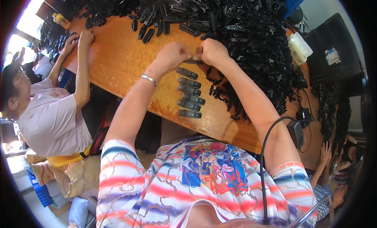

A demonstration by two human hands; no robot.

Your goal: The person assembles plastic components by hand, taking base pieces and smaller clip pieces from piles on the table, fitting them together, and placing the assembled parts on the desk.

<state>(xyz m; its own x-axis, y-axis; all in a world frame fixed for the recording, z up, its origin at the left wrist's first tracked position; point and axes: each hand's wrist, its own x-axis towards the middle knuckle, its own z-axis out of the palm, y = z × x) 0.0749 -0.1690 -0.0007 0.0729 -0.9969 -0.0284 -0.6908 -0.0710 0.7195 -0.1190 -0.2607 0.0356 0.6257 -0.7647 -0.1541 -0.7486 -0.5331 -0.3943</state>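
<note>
Left hand [172, 56] and right hand [213, 52] pinch a slim, dark piece [193, 62]; on their near side lie oblong, grey-black parts [190, 90].

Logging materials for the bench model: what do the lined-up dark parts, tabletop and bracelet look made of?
Lined-up dark parts: probably moulded plastic, semi-gloss; soft highlights on uniformly dark surfaces. Coated metal not excluded.
Tabletop: wood or wood-look laminate, worn; orange-brown with grain-like streaks and scuffed patches.
Bracelet: likely polished metal; silvery with bright glints.

Text unreadable | shirt print [214, 167] | label [332, 56] on black box [341, 35]
</note>
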